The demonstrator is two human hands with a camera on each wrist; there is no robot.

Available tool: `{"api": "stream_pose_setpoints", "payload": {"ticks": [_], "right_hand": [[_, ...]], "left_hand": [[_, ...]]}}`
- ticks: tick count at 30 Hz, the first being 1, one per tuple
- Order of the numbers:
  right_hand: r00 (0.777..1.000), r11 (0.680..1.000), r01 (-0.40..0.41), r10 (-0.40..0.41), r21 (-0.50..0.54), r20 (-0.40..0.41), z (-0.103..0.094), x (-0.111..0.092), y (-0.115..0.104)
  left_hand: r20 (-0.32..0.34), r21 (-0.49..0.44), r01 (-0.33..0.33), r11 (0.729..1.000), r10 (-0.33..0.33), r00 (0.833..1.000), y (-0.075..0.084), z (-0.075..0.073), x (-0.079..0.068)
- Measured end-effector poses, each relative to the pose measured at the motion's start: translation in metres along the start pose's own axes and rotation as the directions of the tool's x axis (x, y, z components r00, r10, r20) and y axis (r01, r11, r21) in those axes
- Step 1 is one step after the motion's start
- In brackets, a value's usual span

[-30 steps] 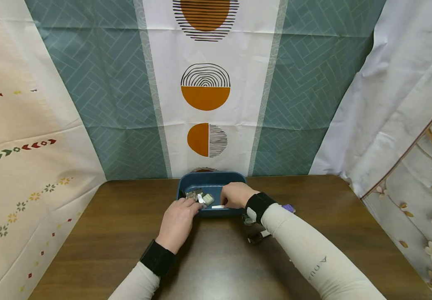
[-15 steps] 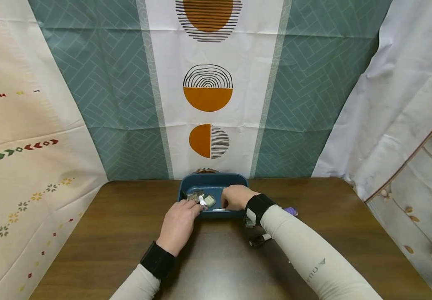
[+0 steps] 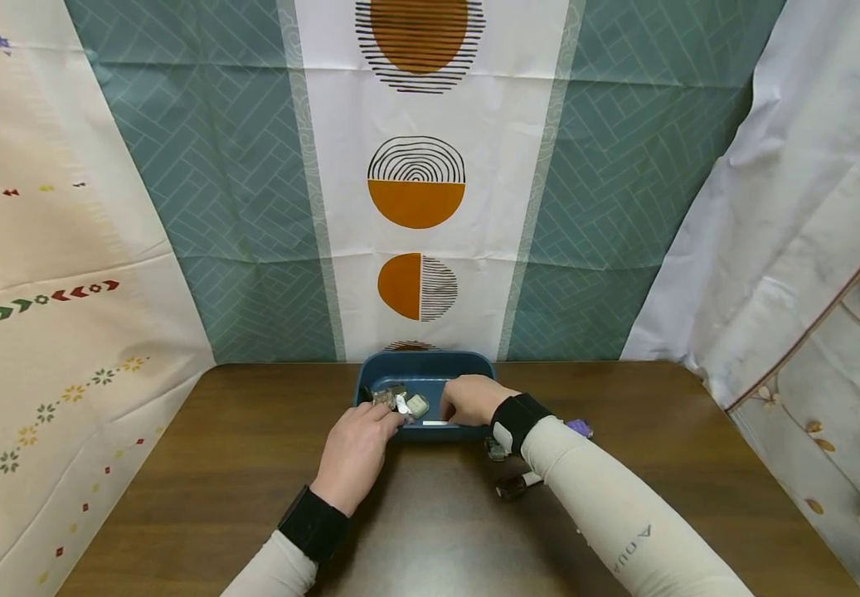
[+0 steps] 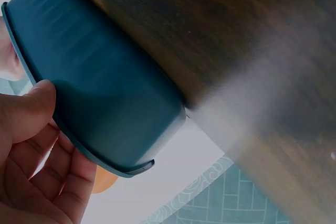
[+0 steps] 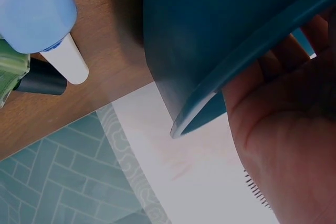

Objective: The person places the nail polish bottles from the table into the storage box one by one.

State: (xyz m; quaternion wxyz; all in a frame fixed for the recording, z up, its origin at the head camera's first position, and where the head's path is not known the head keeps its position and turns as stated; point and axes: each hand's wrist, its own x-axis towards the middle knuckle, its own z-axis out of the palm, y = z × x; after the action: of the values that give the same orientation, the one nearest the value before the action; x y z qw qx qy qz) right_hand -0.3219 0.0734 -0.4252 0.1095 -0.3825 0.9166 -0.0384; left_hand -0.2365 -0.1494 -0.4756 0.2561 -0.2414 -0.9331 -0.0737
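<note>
A dark blue plastic bin (image 3: 430,362) stands at the table's far edge, against the hanging cloth. My left hand (image 3: 355,439) grips its front left rim; the left wrist view shows the thumb outside and the fingers bent over into it. My right hand (image 3: 470,400) reaches over the right part of the front rim, fingers curled down inside. At its fingertips, largely hidden by the hand, is a white stick-like piece (image 3: 434,423), low behind the front wall. Left of that lie a pale squarish bottle (image 3: 418,405) and several small clear and silvery pieces (image 3: 383,398).
Right of the bin, partly under the right forearm, are a dark bottle with a white cap (image 3: 515,485), a clear bottle (image 3: 497,449) and a purple thing (image 3: 579,428). The right wrist view shows a light blue bottle (image 5: 37,9) and a green one (image 5: 11,72).
The head view has tilted up slightly, so everything sits a little lower. Both hands keep their places at the bin; the white piece stays at the right fingertips and appears thinner.
</note>
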Motion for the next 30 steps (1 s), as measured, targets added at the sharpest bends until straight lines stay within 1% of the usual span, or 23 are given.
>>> {"api": "stream_pose_setpoints", "payload": {"ticks": [9,14,18,23,30], "right_hand": [[0.996,0.998,0.054,-0.053,0.01,-0.068,-0.005,-0.005,0.003],[0.994,0.999,0.041,-0.039,0.017,-0.106,-0.006,-0.011,0.004],[0.989,1.0,0.014,-0.013,0.006,-0.149,-0.008,-0.018,0.005],[0.978,1.0,-0.008,0.004,-0.021,-0.207,-0.007,-0.033,0.004],[0.952,0.996,0.006,-0.032,-0.088,-0.304,-0.001,-0.051,0.004]], "left_hand": [[-0.028,0.015,-0.006,1.0,0.006,1.0,-0.001,-0.002,0.003],[-0.015,-0.003,0.001,1.0,-0.001,1.0,0.001,-0.004,0.005],[-0.01,0.002,-0.001,1.0,0.001,1.0,0.003,-0.006,0.006],[-0.023,0.014,-0.015,1.0,0.016,1.0,0.003,-0.006,0.004],[-0.015,0.004,-0.006,1.0,0.006,1.0,0.004,-0.004,-0.002]]}}
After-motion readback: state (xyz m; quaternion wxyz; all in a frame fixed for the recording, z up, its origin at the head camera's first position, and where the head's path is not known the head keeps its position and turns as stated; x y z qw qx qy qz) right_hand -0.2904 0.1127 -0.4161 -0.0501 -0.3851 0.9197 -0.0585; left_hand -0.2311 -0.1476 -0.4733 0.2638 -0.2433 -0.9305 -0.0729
